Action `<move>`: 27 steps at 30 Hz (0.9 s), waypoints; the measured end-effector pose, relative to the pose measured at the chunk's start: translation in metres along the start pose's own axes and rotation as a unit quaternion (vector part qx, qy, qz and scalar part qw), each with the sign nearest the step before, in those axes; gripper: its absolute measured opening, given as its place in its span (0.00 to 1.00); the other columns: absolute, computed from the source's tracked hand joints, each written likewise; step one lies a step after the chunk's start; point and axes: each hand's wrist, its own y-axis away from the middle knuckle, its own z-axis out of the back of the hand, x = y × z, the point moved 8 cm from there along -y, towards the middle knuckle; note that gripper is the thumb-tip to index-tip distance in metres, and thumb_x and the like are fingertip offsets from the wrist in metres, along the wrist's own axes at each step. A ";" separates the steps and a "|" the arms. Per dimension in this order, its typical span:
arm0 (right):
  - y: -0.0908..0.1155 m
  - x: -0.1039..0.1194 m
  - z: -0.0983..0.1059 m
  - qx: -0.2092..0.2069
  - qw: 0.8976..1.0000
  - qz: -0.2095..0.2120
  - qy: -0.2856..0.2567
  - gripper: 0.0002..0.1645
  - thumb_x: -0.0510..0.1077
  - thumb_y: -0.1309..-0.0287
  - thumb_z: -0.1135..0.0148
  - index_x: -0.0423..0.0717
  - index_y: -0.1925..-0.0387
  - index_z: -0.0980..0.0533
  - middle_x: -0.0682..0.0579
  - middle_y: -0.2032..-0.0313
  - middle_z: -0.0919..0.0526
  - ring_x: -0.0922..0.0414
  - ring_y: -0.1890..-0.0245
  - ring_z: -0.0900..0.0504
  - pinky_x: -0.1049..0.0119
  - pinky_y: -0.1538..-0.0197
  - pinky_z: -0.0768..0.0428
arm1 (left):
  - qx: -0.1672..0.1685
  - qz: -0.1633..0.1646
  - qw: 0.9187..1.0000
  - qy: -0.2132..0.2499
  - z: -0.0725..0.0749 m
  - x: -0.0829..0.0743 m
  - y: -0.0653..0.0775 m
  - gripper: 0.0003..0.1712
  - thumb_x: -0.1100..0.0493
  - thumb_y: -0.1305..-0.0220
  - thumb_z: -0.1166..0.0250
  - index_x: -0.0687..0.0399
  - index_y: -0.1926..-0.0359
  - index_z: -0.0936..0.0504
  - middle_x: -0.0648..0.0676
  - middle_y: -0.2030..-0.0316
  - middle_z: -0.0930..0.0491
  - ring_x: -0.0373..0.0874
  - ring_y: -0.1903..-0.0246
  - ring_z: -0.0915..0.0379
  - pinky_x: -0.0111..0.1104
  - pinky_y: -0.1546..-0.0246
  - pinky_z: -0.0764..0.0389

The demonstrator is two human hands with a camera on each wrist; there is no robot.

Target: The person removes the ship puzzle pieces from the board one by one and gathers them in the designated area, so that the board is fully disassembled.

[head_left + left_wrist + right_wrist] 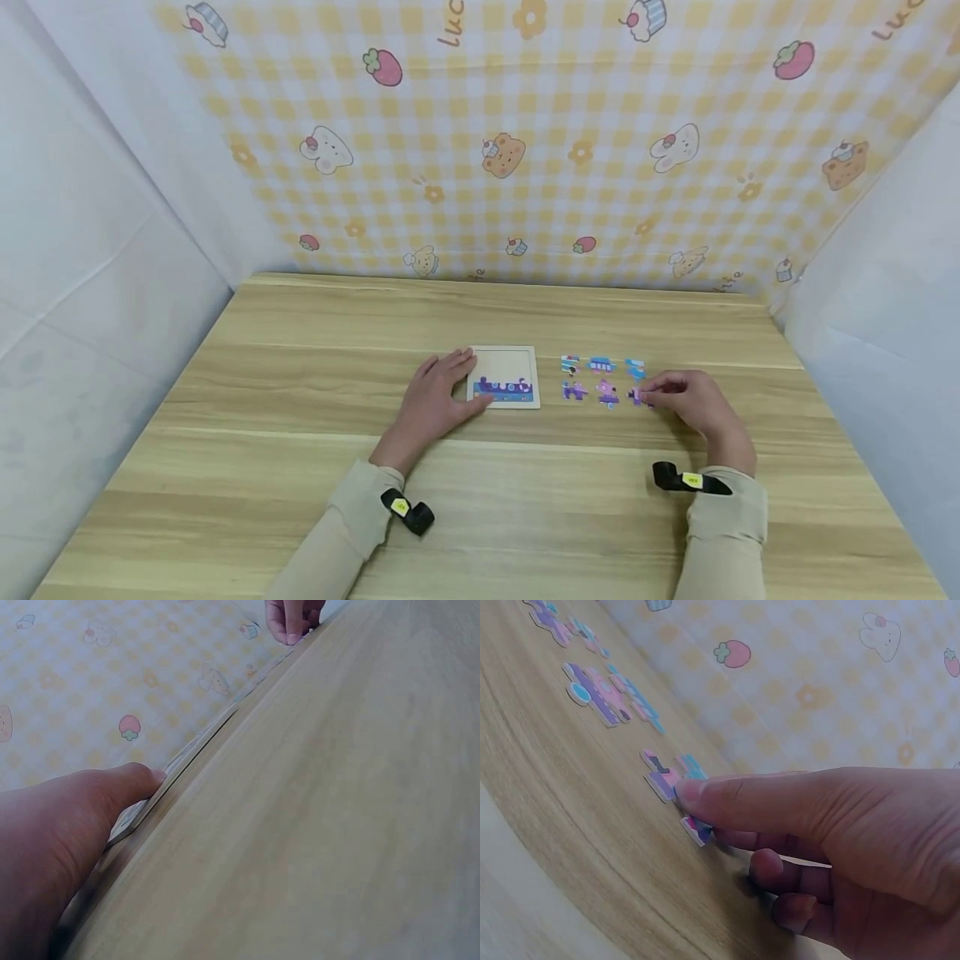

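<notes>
In the head view, a shallow square puzzle tray (537,377) lies on the table with purple-and-blue pieces (504,392) fitted along its near side. My left hand (431,402) rests at the tray's left side, thumb and fingers spread over its edge; the left wrist view shows the thumb (135,782) on the near rim. At the right, my right hand (693,404) pinches a purple jigsaw piece (660,778) between thumb and forefinger, low over the tabletop. The thumb covers part of that piece, and the other fingers curl beneath the palm.
Several loose jigsaw pieces lie in two rows between tray and right hand, among them a blue one (602,365) and a pink-purple one (607,392). A checked cloth (577,192) hangs behind the wooden table (525,508), with white sheets at both sides.
</notes>
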 end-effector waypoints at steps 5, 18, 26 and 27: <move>0.000 0.004 0.001 0.001 1.000 0.012 0.009 0.10 0.42 0.34 0.30 0.42 0.55 0.11 0.45 0.54 0.12 0.57 0.66 0.28 0.69 0.67 0.27 | 0.001 0.001 1.000 0.002 0.001 0.000 -0.001 0.48 0.30 0.36 0.34 0.54 0.25 0.31 0.50 0.24 0.36 0.47 0.23 0.45 0.46 0.21 0.53; 0.002 0.009 0.004 0.004 1.000 0.025 0.006 0.13 0.45 0.32 0.31 0.41 0.53 0.11 0.42 0.51 0.12 0.59 0.59 0.23 0.72 0.62 0.25 | 0.006 0.006 1.000 0.003 0.002 0.000 -0.001 0.49 0.30 0.36 0.34 0.53 0.24 0.32 0.49 0.24 0.37 0.46 0.22 0.46 0.45 0.20 0.55; 0.007 0.006 0.012 -0.024 0.999 0.018 -0.015 0.17 0.48 0.29 0.34 0.38 0.50 0.14 0.47 0.62 0.16 0.58 0.71 0.28 0.67 0.71 0.26 | 0.009 0.002 1.000 -0.001 0.000 0.001 0.000 0.48 0.30 0.35 0.35 0.54 0.24 0.32 0.50 0.24 0.37 0.46 0.22 0.46 0.45 0.20 0.55; 0.007 0.008 0.011 -0.026 0.999 0.021 -0.017 0.17 0.48 0.29 0.34 0.38 0.50 0.14 0.47 0.61 0.15 0.58 0.70 0.27 0.68 0.70 0.25 | 0.009 0.000 1.000 -0.002 0.000 0.000 0.000 0.48 0.30 0.35 0.35 0.54 0.24 0.32 0.50 0.24 0.37 0.47 0.22 0.46 0.45 0.20 0.54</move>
